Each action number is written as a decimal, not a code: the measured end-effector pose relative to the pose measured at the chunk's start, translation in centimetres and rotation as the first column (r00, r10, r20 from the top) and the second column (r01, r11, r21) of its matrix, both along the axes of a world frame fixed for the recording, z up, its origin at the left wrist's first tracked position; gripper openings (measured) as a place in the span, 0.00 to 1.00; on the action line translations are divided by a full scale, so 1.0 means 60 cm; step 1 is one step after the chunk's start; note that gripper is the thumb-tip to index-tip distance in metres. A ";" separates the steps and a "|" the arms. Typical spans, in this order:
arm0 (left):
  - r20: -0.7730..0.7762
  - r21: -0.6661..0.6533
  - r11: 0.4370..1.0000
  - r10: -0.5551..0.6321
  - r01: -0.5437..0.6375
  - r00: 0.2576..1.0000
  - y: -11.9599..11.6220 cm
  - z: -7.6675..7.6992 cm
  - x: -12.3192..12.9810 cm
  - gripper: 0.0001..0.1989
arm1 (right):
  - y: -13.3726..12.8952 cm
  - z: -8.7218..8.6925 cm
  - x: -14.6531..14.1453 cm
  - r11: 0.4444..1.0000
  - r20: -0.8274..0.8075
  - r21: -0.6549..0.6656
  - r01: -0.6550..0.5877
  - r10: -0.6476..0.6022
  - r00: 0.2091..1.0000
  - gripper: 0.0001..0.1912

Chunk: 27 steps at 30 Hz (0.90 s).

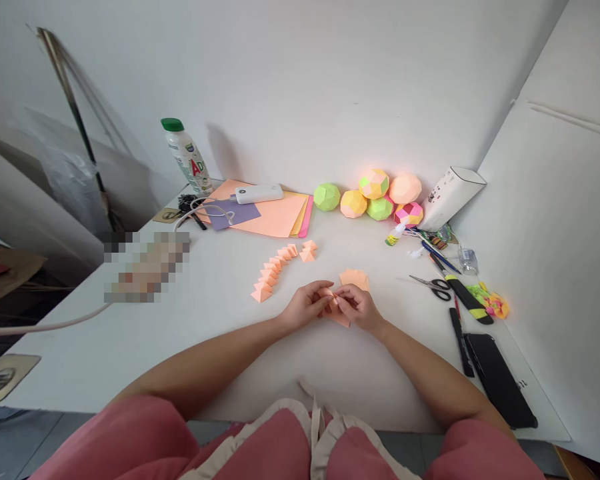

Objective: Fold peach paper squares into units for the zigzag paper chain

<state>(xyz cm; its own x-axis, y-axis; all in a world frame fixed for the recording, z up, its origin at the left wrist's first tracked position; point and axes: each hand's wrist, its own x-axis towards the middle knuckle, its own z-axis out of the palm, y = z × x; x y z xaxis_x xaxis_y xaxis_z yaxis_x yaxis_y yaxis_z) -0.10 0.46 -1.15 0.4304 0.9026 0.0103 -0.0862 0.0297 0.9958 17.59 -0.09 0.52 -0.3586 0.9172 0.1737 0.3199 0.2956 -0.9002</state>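
Observation:
Both hands meet over the white table, pinching one small piece of orange paper (341, 316) between their fingertips. My left hand (307, 305) has its fingers curled round the paper's left side. From the right, my right hand (360, 307) grips the same paper with thumb and forefinger. Just behind the right hand lies a stack of orange paper pieces (355, 277). A curved row of folded orange units (273, 268) sits to the left of the hands, and a few more folded units (308, 251) stand close to its far end.
Paper balls (374, 184) are piled against the back wall. Orange sheets (270, 217) lie under a white power bank (259, 193), beside a bottle (190, 157). Scissors (437, 287), a glue bottle (395, 233), a cutter (467, 297) and a black phone (500, 380) lie at the right.

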 end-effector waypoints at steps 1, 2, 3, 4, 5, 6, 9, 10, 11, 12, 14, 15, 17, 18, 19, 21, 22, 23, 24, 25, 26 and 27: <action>0.004 -0.001 1.000 0.004 -0.004 1.000 0.000 0.000 0.000 0.20 | -0.001 0.000 0.000 1.000 0.001 0.002 -0.012 0.012 1.000 0.07; 0.006 -0.002 1.000 0.008 -0.008 1.000 0.000 0.000 0.000 0.20 | -0.001 -0.001 0.000 1.000 0.003 0.001 -0.016 0.016 1.000 0.08; 0.003 -0.003 1.000 0.011 -0.011 1.000 0.000 0.001 0.000 0.20 | -0.001 -0.002 -0.001 1.000 0.008 -0.001 -0.014 0.014 1.000 0.08; -0.006 -0.001 1.000 0.013 -0.013 1.000 0.000 0.001 0.000 0.20 | -0.001 -0.004 -0.001 1.000 0.013 0.002 -0.005 0.005 1.000 0.08; -0.021 0.003 1.000 0.013 -0.013 1.000 -0.001 0.002 0.000 0.20 | -0.001 -0.005 -0.001 1.000 0.019 0.008 0.005 -0.005 1.000 0.08; -0.036 0.011 1.000 0.011 -0.010 0.999 -0.001 0.002 0.000 0.19 | 0.000 -0.007 -0.002 1.000 0.025 0.017 0.014 -0.014 1.000 0.07; -0.075 0.080 0.997 0.006 0.000 0.997 -0.002 0.001 0.001 0.17 | 0.001 -0.010 -0.002 0.999 0.020 0.036 0.025 -0.025 0.999 0.06; -0.089 0.131 0.991 0.025 -0.014 0.996 -0.002 0.000 0.001 0.16 | 0.002 -0.011 -0.002 0.999 0.011 0.033 0.028 -0.029 1.000 0.06; -0.106 0.192 0.981 0.058 -0.037 0.993 -0.002 -0.001 0.001 0.15 | 0.002 -0.011 -0.001 0.999 -0.001 0.029 0.030 -0.030 1.000 0.06; -0.122 0.255 0.965 0.100 -0.067 0.987 -0.001 -0.001 0.001 0.14 | 0.002 -0.011 -0.001 0.999 -0.017 0.023 0.030 -0.029 0.999 0.06; -0.144 0.343 0.934 0.162 -0.104 0.976 -0.001 0.000 0.000 0.11 | 0.002 -0.011 0.000 1.000 -0.045 0.012 0.021 -0.021 0.999 0.06; -0.152 0.359 0.928 0.168 -0.104 0.974 -0.001 0.002 0.000 0.11 | 0.002 -0.010 0.000 1.000 -0.052 0.004 0.015 -0.015 0.999 0.06; -0.162 0.342 0.936 0.144 -0.082 0.976 -0.002 0.006 -0.001 0.10 | 0.002 -0.009 0.000 1.000 -0.054 -0.012 0.010 -0.011 0.998 0.07; -0.172 0.313 0.947 0.134 -0.074 0.976 -0.003 0.008 -0.001 0.11 | 0.003 -0.009 0.000 1.000 -0.052 -0.018 0.012 -0.013 0.999 0.07; -0.172 0.274 0.959 0.125 -0.074 0.977 -0.004 0.010 -0.002 0.11 | 0.003 -0.008 -0.001 1.000 -0.046 -0.024 0.013 -0.014 0.999 0.07; -0.165 0.192 0.978 0.117 -0.084 0.979 -0.006 0.014 -0.003 0.13 | 0.003 -0.007 -0.002 0.999 -0.028 -0.030 0.018 -0.019 0.999 0.09; -0.159 0.163 0.982 0.121 -0.095 0.980 -0.006 0.015 -0.003 0.13 | 0.002 -0.006 -0.003 0.999 -0.015 -0.031 0.021 -0.021 1.000 0.09; -0.156 0.150 0.983 0.130 -0.107 0.979 -0.006 0.016 -0.003 0.14 | 0.002 -0.005 -0.003 0.999 -0.002 -0.029 0.023 -0.023 1.000 0.10; -0.157 0.150 0.982 0.141 -0.117 0.978 -0.006 0.017 -0.004 0.14 | 0.002 -0.004 -0.003 0.999 0.010 -0.025 0.024 -0.024 1.000 0.10; -0.161 0.159 0.979 0.151 -0.125 0.975 -0.005 0.017 -0.004 0.14 | 0.002 -0.003 -0.004 1.000 0.019 -0.016 0.025 -0.025 1.000 0.10; -0.165 0.172 0.976 0.159 -0.130 0.973 -0.005 0.018 -0.004 0.14 | 0.002 -0.002 -0.004 1.000 0.026 -0.006 0.025 -0.025 0.999 0.10; -0.167 0.184 0.974 0.162 -0.131 0.973 -0.004 0.019 -0.004 0.14 | 0.002 -0.002 -0.003 1.000 0.031 0.005 0.024 -0.024 0.999 0.10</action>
